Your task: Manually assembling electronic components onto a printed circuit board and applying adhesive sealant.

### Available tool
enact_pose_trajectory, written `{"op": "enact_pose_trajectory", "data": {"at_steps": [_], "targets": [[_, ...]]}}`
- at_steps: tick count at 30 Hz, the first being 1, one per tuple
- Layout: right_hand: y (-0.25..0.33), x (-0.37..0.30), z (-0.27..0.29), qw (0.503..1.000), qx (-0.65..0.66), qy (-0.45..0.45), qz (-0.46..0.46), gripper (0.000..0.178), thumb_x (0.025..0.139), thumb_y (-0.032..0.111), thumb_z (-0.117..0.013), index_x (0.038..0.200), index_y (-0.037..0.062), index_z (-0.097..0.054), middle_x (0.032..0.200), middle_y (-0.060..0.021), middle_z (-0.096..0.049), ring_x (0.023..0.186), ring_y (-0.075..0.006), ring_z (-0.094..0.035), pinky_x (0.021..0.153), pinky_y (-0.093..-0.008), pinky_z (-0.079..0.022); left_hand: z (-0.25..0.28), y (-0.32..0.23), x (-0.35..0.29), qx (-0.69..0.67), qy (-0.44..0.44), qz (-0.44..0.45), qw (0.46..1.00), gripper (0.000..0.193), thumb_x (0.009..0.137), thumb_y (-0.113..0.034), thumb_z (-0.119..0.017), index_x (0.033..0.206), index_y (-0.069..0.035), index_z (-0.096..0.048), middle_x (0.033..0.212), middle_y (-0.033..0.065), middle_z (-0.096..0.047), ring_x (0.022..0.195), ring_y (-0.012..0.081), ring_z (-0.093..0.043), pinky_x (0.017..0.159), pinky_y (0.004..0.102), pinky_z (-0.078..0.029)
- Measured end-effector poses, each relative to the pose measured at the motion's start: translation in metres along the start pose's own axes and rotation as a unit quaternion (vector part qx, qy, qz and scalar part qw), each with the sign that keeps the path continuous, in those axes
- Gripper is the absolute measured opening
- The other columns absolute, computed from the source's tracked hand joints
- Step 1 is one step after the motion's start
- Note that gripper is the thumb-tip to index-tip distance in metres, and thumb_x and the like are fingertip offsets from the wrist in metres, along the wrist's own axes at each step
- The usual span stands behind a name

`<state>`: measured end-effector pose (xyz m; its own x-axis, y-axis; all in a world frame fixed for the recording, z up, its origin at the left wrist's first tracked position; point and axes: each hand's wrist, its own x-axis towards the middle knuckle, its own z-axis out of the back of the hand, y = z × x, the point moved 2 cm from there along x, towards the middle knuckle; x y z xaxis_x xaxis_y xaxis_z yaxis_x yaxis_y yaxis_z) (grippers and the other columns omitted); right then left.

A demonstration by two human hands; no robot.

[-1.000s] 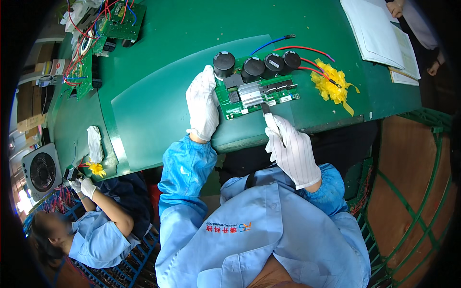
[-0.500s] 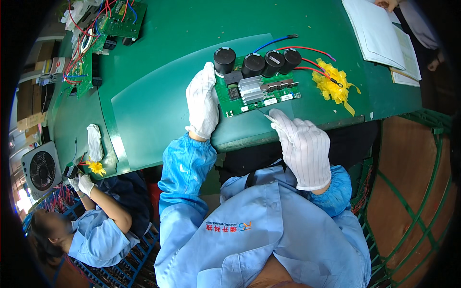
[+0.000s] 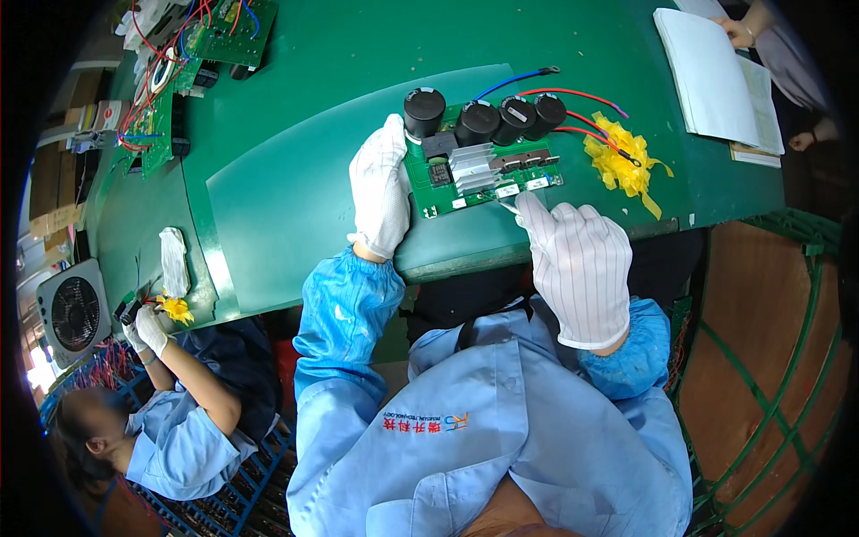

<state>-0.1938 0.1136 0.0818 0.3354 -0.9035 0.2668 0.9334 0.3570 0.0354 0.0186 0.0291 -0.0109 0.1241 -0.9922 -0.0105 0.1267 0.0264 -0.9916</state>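
Observation:
A green circuit board (image 3: 437,199) lies on the table in front of me. Several black cylindrical capacitors (image 3: 478,122) stand along its far side, and a silver finned heat sink (image 3: 472,168) sits near its middle. My left hand (image 3: 379,192), in a white glove, grips the board's left edge beside the end capacitor. Gloved in striped white, my right hand (image 3: 580,264) is closed around thin metal tweezers (image 3: 507,207). Their tip is at the board's near edge, close to small white parts (image 3: 507,191); exact contact is too small to tell. Red wires (image 3: 582,131) and a blue wire (image 3: 512,80) run out from the board.
A yellow ribbon bundle (image 3: 619,161) lies right of the board. Papers (image 3: 716,80) are at far right, by another person's hand (image 3: 738,33). More wired boards (image 3: 158,134) stand far left. A co-worker (image 3: 183,443) sits left, near a white glove (image 3: 174,262) and a fan (image 3: 75,311).
My right hand has shifted slightly right, with the tweezers' tip now nearer the white parts. My left hand stays on the board. At far right, the other person's hand has come down by the papers.

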Motion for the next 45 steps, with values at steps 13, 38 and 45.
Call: {"op": "enact_pose_trajectory", "data": {"at_steps": [13, 38, 45], "targets": [[0.001, 0.001, 0.009, 0.997, 0.063, -0.002, 0.042, 0.016, 0.084, 0.018, -0.065, 0.097, 0.0092, -0.069, 0.064, -0.0038, -0.047, 0.059, -0.0202, -0.052, 0.052, -0.0355, -0.041, -0.001, 0.001, -0.001, 0.033, -0.003, -0.042, 0.999, 0.041, 0.106, -0.033, -0.043, 0.108, 0.003, -0.062, 0.099, 0.0164, -0.064, 0.092, 0.0331, -0.06, 0.087, 0.0398, -0.046], [-0.008, 0.017, 0.009, 0.997, -0.013, 0.002, 0.079, 0.018, 0.078, 0.014, -0.066, 0.093, 0.0059, -0.07, 0.063, -0.004, -0.049, 0.063, -0.0193, -0.054, 0.055, -0.0354, -0.042, 0.004, 0.018, -0.001, 0.114, 0.032, -0.105, 0.987, 0.034, 0.106, -0.019, -0.038, 0.13, -0.001, -0.057, 0.114, 0.0182, -0.063, 0.103, 0.0357, -0.06, 0.095, 0.0407, -0.046], [-0.005, 0.021, 0.015, 0.995, -0.029, 0.032, 0.094, 0.019, 0.076, 0.013, -0.066, 0.094, 0.0057, -0.07, 0.063, -0.0039, -0.049, 0.064, -0.0195, -0.054, 0.055, -0.0354, -0.042, 0.007, 0.024, -0.001, 0.162, 0.051, -0.123, 0.978, 0.035, 0.104, -0.013, -0.04, 0.136, -0.003, -0.052, 0.118, 0.0184, -0.062, 0.106, 0.0359, -0.06, 0.096, 0.0417, -0.046]]}}
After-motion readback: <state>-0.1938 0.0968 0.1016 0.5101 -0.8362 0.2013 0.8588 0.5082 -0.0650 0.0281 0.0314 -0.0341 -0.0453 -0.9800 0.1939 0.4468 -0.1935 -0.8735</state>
